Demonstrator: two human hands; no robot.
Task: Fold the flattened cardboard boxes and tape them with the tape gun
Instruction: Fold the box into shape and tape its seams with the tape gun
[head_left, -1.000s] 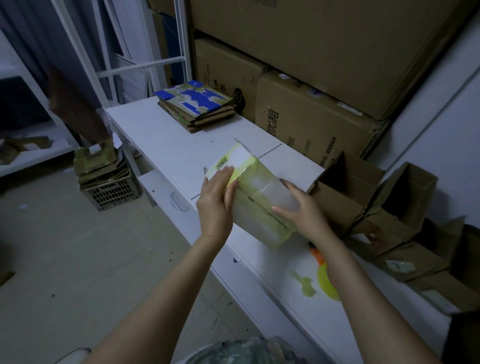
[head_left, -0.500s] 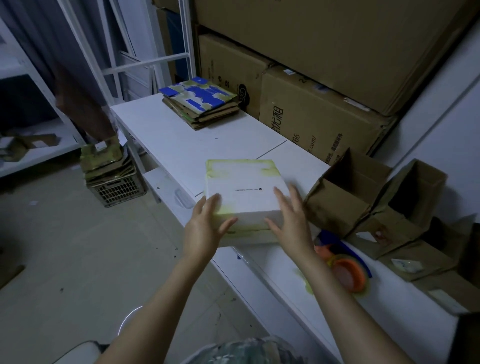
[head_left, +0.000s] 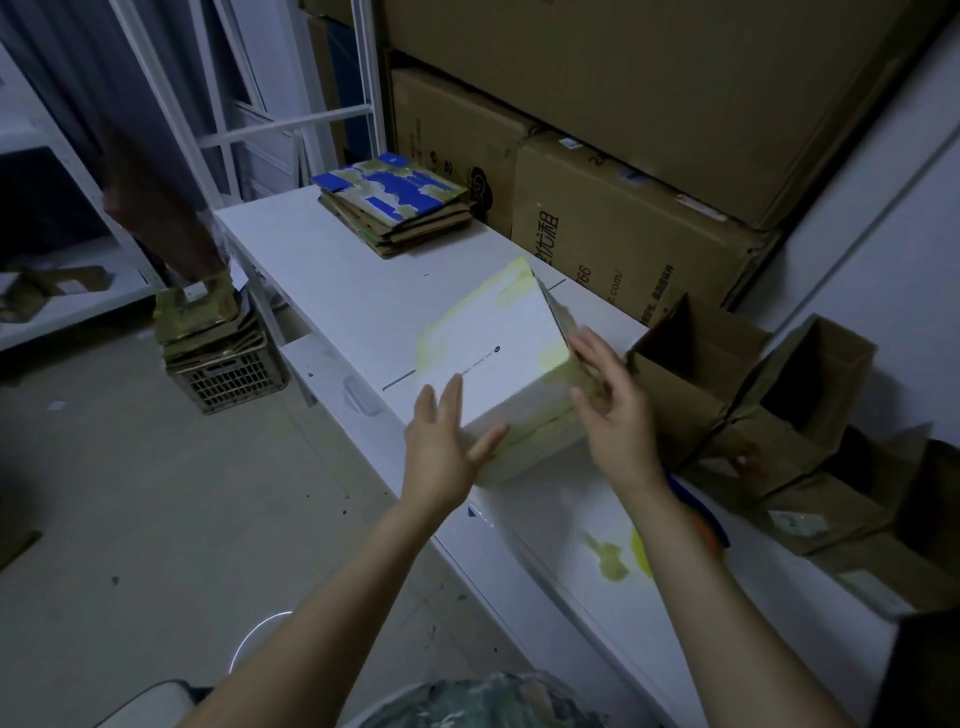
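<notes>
Head view: a white box (head_left: 488, 353) with yellow-green taped edges sits on the worktop (head_left: 322, 270), at its near edge about midway along. The box lies skewed. Its long axis runs from near left to far right across the worktop, one top corner points away toward the big brown cartons (head_left: 623, 228) behind the worktop, and the white top face tilts toward the person.

The left hand (head_left: 441, 452) lies flat on the box's near-left corner, fingers straight and spread, thumb along the near side. The right hand (head_left: 615, 415) is at the box's right end with straight, loosely spread fingers, blurred, so contact with the grey end flap cannot be told.

On the worktop's far end lies a stack of flattened boxes (head_left: 395, 208), the top one blue-patterned. Along the worktop's right stretch stand open brown boxes (head_left: 696, 364). A blue and orange tape gun (head_left: 711, 525) shows partly behind the right forearm.
</notes>
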